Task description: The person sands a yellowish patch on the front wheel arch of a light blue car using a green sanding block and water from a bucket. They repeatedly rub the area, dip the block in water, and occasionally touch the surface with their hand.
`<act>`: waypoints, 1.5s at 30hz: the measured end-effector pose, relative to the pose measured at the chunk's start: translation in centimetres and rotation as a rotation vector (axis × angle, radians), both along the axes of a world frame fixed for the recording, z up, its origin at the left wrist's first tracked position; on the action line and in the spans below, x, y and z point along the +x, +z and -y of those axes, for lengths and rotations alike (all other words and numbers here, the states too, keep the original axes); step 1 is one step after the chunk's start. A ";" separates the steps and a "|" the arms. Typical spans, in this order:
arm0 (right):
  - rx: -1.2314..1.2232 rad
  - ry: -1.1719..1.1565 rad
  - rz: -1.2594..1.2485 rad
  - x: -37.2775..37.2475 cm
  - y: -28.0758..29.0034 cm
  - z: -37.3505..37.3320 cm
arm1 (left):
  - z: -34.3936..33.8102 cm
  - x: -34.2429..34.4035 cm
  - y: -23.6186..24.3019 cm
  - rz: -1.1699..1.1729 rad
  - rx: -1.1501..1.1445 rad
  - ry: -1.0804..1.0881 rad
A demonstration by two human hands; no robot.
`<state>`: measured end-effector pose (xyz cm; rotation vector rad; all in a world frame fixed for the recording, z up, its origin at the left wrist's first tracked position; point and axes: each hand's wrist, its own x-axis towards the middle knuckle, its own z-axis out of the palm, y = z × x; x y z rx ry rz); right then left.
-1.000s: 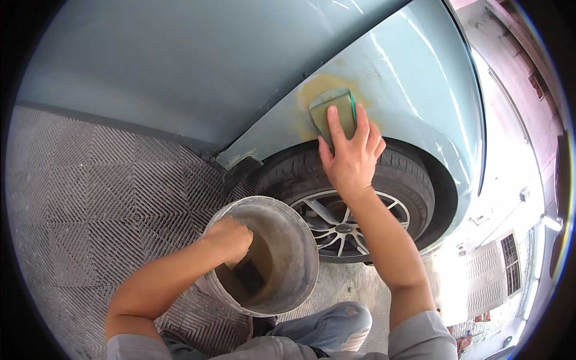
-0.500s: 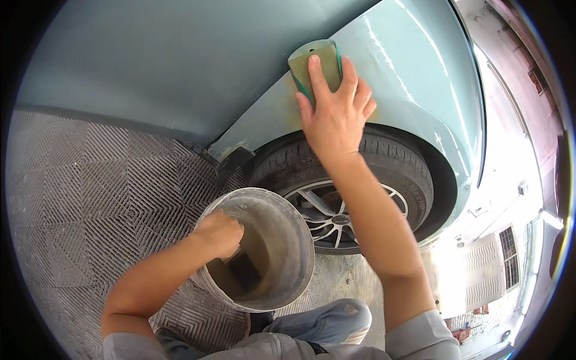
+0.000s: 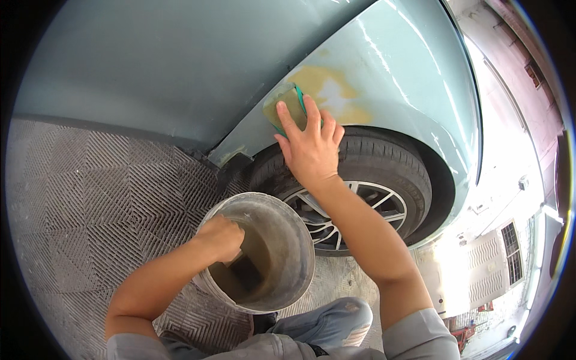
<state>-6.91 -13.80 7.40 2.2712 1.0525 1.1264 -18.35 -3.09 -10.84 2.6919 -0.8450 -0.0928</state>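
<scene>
My right hand (image 3: 312, 147) presses an olive sanding pad with teal edges (image 3: 275, 107) against the pale blue car fender (image 3: 420, 78), its fingers bent over it. The pad lies left of a yellowish patch with a pale middle (image 3: 327, 84), above the wheel arch. My left hand (image 3: 221, 239), fingers curled, is inside a scuffed pale bucket (image 3: 294, 252) of murky water, gripping something I cannot make out. A dark rectangular object (image 3: 246, 273) lies in the water just below that hand.
A grey-blue car door (image 3: 150, 66) fills the upper left. The wheel (image 3: 396, 174) sits behind my right forearm and the bucket. Ridged grey floor tiles (image 3: 90, 204) surround the bucket. A bright wall with louvred panels (image 3: 486, 270) is at the right. My bent knee is at the bottom.
My right hand with the pad rose up the fender, then moved down and left, uncovering more of the yellowish patch. My left hand remains in the bucket.
</scene>
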 end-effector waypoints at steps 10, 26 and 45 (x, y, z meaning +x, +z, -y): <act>-0.045 0.021 -0.049 0.2 0.2 -0.6 | 0.2 0.3 0.2 -0.108 0.104 -0.036; 0.157 -0.076 0.077 -0.6 4.7 -0.2 | 0.2 0.2 0.5 -0.110 0.117 -0.045; 0.046 -0.062 -0.094 -1.1 0.8 0.8 | 0.1 0.1 0.2 -0.055 0.026 -0.031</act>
